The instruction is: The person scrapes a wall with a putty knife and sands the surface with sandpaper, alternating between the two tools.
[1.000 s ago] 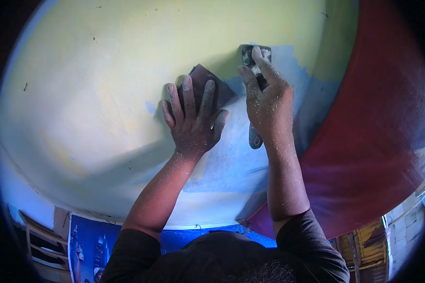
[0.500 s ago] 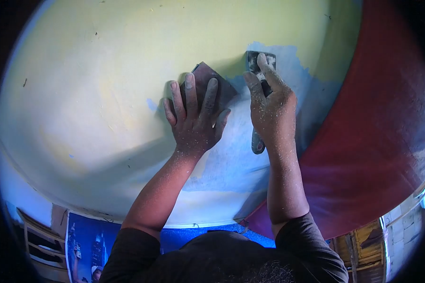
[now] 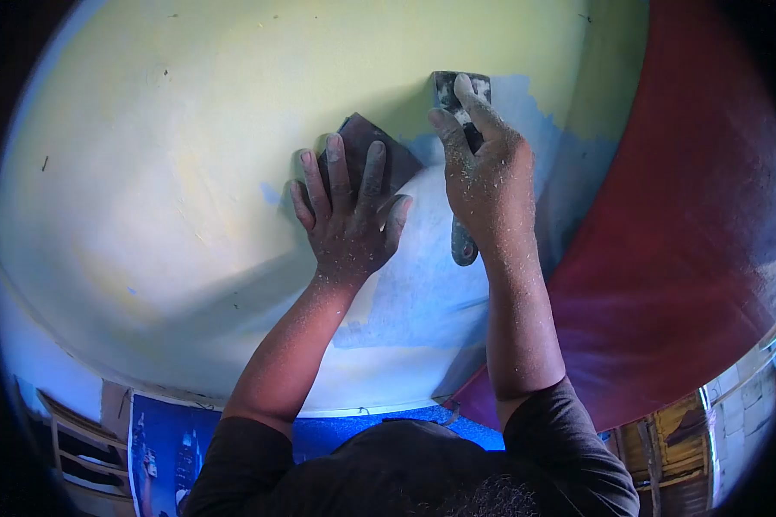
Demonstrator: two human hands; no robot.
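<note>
Rough sandpaper (image 3: 395,158) and metal scraper (image 3: 445,87) touch matt wall (image 3: 190,129).

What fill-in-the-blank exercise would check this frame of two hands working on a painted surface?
1. The left hand lies spread flat on a dark sheet of ____.
2. The right hand grips a scraper where the yellow paint gives way to a ____ patch.
3. To the right of the yellow paint runs a ____ surface.

Missing words: sandpaper; blue; red.
</note>
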